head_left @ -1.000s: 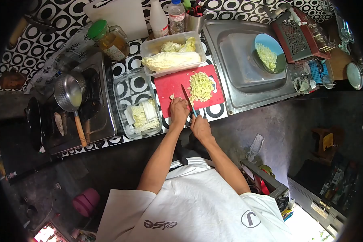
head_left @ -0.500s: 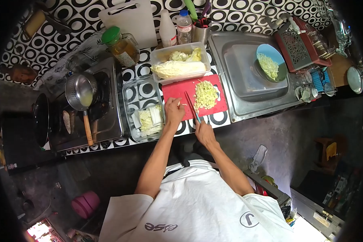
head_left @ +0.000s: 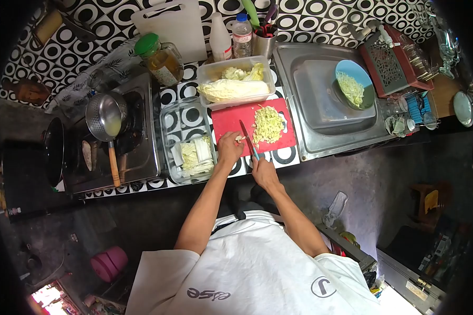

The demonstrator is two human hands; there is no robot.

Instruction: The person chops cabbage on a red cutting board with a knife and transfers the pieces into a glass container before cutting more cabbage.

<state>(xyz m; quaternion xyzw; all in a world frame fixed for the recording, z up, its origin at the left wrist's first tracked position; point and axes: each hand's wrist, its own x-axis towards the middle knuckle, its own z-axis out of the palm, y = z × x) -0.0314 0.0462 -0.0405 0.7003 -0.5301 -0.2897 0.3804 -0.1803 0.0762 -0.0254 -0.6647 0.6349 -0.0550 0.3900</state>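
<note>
My right hand (head_left: 265,172) is closed around the light-blue handle of a knife (head_left: 248,137), whose blade points away from me over a red cutting board (head_left: 226,116). On the board's left part my left hand (head_left: 230,148) is closed, its fingertips on a small pale piece of cabbage (head_left: 240,139) beside the blade. To the right of the knife lies a heap of chopped cabbage (head_left: 267,125). Behind the board a plastic container (head_left: 272,86) holds a large piece of napa cabbage (head_left: 231,91). Cut cabbage leaves (head_left: 197,156) lie in a clear container (head_left: 168,118) on the left.
On the left, a strainer ladle (head_left: 104,118) rests over the stove (head_left: 147,136). To the right is a steel sink (head_left: 312,144) with a blue bowl (head_left: 347,67) of shredded cabbage. A green-lidded jar (head_left: 163,65) and a bottle (head_left: 242,38) stand behind.
My left hand has shifted slightly right, closer to the knife, with the small cabbage piece at its fingertips. The knife has moved slightly and stays over the board.
</note>
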